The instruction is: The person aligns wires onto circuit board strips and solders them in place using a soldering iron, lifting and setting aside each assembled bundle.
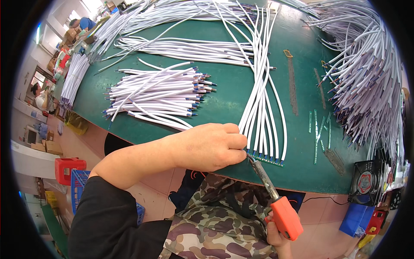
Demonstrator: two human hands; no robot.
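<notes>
My left hand (211, 146) is closed in a pinch at the table's near edge, around the lower end of a white cable; its fingertips are partly hidden. Beside it lies a narrow green circuit board strip (269, 160). Several white cables (264, 116) run down to this strip, their blue wire ends meeting it in a row. My right hand (275, 235), low and partly hidden, grips a soldering gun (288, 218) with a red handle. The gun's dark metal tip points up and left, close to the strip's left end and my left fingertips.
On the green table (233, 93) lie a cut cable pile (159, 93) and a longer cable bundle (185, 49). A large cable heap (366, 73) hangs at the right, near loose circuit strips (319, 134) and a black fan (365, 183). People sit far left.
</notes>
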